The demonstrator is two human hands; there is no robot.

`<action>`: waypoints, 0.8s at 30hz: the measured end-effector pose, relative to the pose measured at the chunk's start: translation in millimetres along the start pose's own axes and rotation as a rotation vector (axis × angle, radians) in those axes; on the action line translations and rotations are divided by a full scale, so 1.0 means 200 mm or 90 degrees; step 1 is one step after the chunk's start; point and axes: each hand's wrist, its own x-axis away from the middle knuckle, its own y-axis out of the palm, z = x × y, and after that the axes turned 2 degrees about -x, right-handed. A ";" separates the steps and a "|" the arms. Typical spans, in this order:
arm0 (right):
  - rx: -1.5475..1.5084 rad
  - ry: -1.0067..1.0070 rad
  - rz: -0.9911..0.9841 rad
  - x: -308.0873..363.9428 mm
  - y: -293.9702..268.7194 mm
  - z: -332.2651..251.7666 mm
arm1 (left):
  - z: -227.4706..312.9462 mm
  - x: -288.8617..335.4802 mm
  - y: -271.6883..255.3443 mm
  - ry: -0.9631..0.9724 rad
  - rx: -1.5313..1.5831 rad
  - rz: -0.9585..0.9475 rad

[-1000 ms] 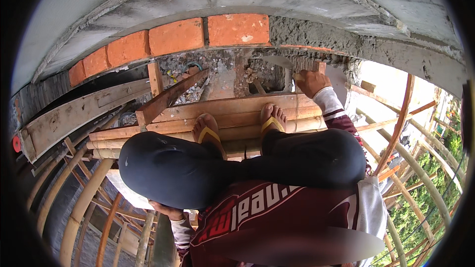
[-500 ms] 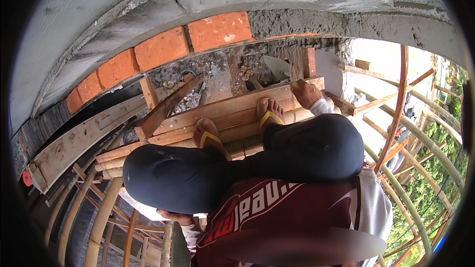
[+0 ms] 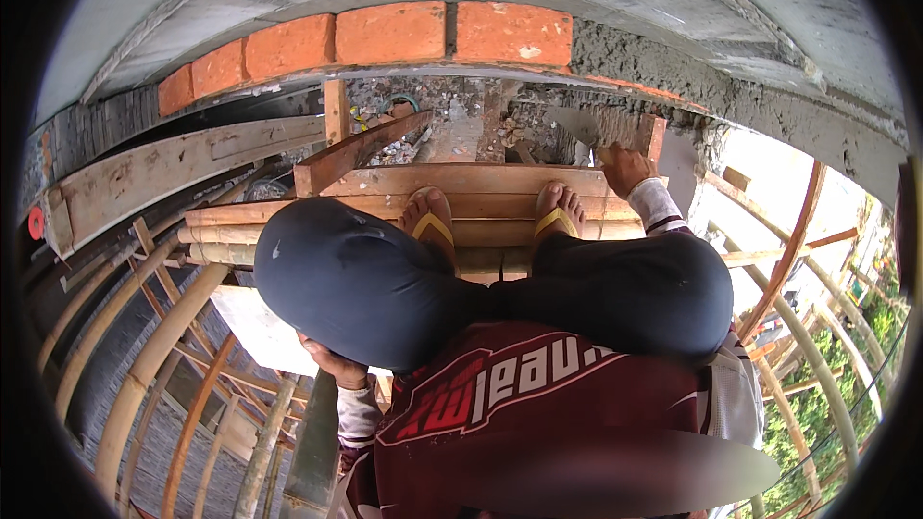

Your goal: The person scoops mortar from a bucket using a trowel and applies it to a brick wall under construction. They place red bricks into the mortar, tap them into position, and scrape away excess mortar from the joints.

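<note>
My right hand (image 3: 629, 169) is closed in a fist beyond my right knee, by the upright end of a wooden post. A grey trowel (image 3: 574, 123) extends from it toward the wall; its handle is hidden in my fingers. Low beside my left thigh, my left hand (image 3: 335, 363) curls its fingers at the edge of a flat white board (image 3: 255, 327), partly covered by my leg. Ahead, a row of orange bricks (image 3: 390, 33) runs along the wall, with rough grey mortar (image 3: 635, 56) over its right part.
My sandalled feet rest on wooden planks (image 3: 481, 180) and bamboo poles. A slanting timber (image 3: 361, 152) stands at left, beside a long wooden trough (image 3: 183, 161). Bamboo scaffolding (image 3: 159, 365) crosses both sides, with drops beneath. Rubble (image 3: 394, 101) lies below the bricks.
The view has turned, so bricks and planks sit more level and further right. My left hand and more of the white board now show. My right hand stays closed near the post.
</note>
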 end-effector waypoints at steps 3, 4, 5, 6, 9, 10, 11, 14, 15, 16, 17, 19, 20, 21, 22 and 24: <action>0.045 -0.099 -0.052 -0.16 -0.02 -0.16 | -0.02 0.05 0.00 -0.005 -0.001 0.029; 0.032 -0.124 -0.048 -0.21 -0.01 -0.22 | -0.02 0.06 0.01 -0.008 -0.003 0.024; 0.023 -0.153 -0.044 -0.26 0.00 -0.29 | -0.02 0.08 0.01 -0.007 0.002 0.027; 0.021 -0.177 -0.047 -0.31 0.02 -0.36 | -0.02 0.10 0.01 -0.003 -0.001 0.050; 0.037 -0.178 -0.174 -0.46 0.05 -0.59 | -0.03 0.16 -0.02 0.011 0.024 0.063; 0.060 -0.191 -0.165 -0.50 0.08 -0.67 | -0.04 0.19 -0.03 0.021 0.044 0.061; 0.081 -0.200 -0.157 -0.54 0.10 -0.74 | -0.04 0.21 -0.05 0.009 0.038 0.068; 0.137 -0.200 -0.137 -0.63 0.15 -0.92 | -0.06 0.30 -0.10 -0.007 0.043 0.086; 0.141 -0.193 -0.122 -0.66 0.16 -0.96 | -0.06 0.32 -0.11 -0.026 0.046 0.106; 0.139 -0.182 -0.117 -0.68 0.16 -0.99 | -0.05 0.34 -0.11 -0.047 0.048 0.123; 0.114 -0.175 -0.097 -0.71 0.14 -1.00 | -0.04 0.36 -0.12 -0.069 0.051 0.139; 0.071 -0.166 -0.047 -0.72 0.11 -1.00 | 0.02 0.35 -0.11 -0.076 0.009 0.147; 0.042 -0.172 -0.003 -0.72 0.09 -0.98 | 0.06 0.33 -0.10 -0.078 -0.011 0.151; 0.019 -0.179 -0.039 -0.72 0.07 -0.96 | 0.11 0.30 -0.10 -0.052 -0.073 0.126; 0.008 -0.179 -0.029 -0.70 0.06 -0.93 | 0.17 0.27 -0.09 -0.038 -0.088 0.120; -0.020 -0.187 0.019 -0.65 0.07 -0.88 | 0.27 0.21 -0.05 -0.007 -0.119 0.110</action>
